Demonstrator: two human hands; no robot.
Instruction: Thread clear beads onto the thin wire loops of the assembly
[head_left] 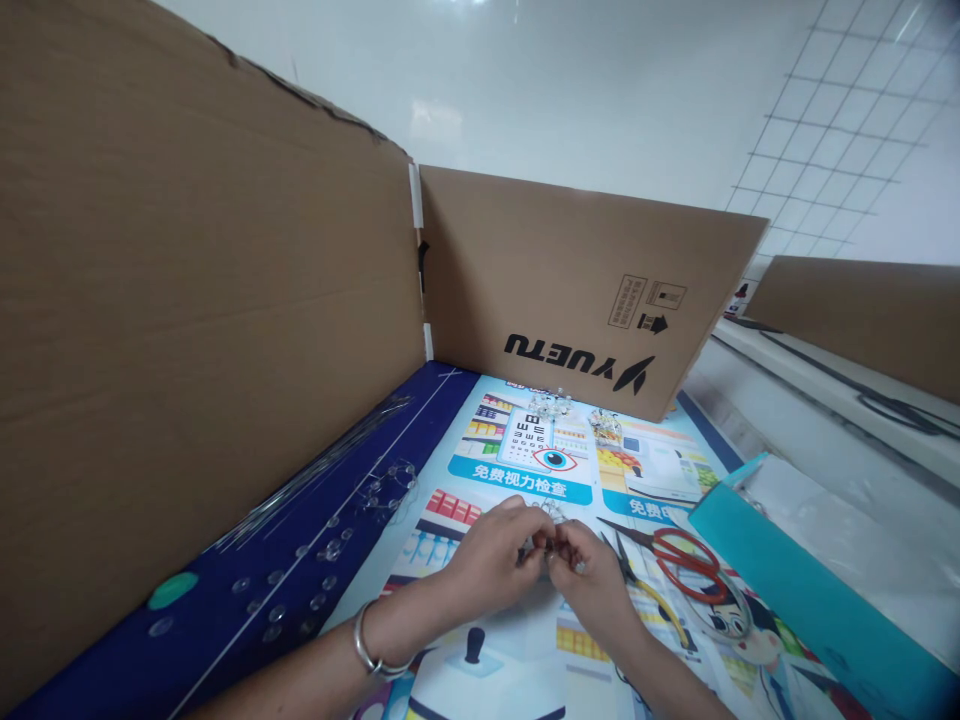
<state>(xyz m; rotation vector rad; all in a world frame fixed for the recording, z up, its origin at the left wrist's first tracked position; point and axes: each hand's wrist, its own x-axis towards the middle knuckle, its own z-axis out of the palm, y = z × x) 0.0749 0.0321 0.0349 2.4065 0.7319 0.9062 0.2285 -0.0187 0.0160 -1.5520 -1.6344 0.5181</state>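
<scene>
My left hand (504, 548) and my right hand (592, 572) meet at the middle of the printed table cover, fingertips pinched close together. A small clear beaded wire piece (553, 508) shows just above the fingertips, and both hands grip it. Fingers hide most of it, so its exact shape cannot be made out. Right of my right hand lie pliers with yellow handles (661, 602) and red-handled scissors (686, 562). A clear ring-shaped roll (731, 618) rests beside them.
Clear beaded clusters (551, 404) lie near the back cardboard panel (577, 270). Loose clear beads (277, 612), a beaded wire loop (390, 485), thin wires (315, 465) and a green disc (172, 591) lie along the left cardboard wall (210, 300). A teal box (810, 600) stands right.
</scene>
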